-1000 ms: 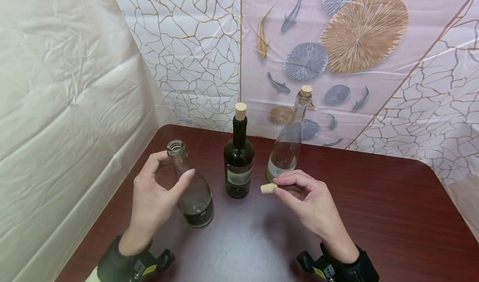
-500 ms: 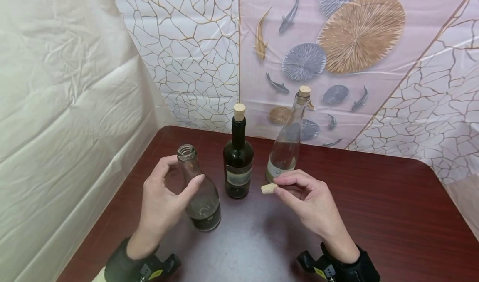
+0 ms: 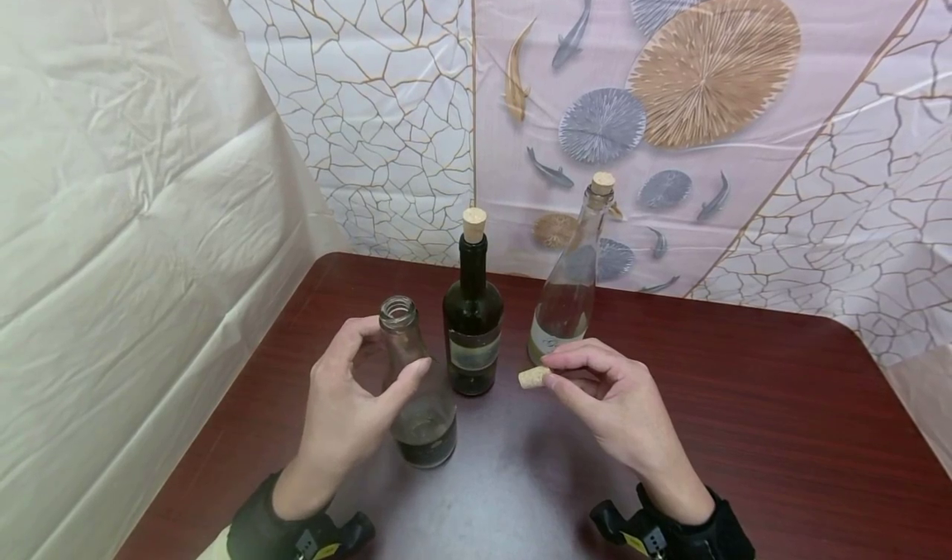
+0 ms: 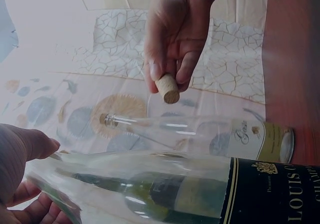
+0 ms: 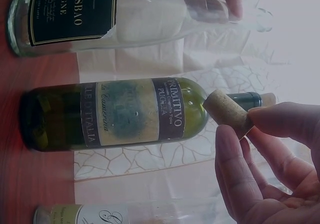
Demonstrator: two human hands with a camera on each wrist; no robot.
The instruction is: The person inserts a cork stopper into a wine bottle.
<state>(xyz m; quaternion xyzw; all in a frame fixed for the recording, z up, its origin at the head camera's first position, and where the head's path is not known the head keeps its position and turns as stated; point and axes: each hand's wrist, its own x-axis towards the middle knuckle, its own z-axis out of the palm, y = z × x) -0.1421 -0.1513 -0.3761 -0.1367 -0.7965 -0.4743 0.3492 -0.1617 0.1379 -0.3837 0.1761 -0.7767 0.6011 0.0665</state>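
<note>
My left hand grips an uncorked clear glass bottle around its upper part, thumb on the near side. The bottle is close to upright, and its dark label shows in the right wrist view. A short cork is pinched between the thumb and fingers of my right hand, held apart from the bottle's open mouth. In the right wrist view this cork slants in front of the green bottle's neck.
A dark green wine bottle with a cork in its mouth stands just behind the held bottle. Further right and back is a slim clear bottle, also corked. The reddish-brown table meets patterned cloth at the back and pale cloth at left.
My left hand has brought the clear bottle to the right and a little nearer to me. The right hand and its cork have stayed almost in place.
</note>
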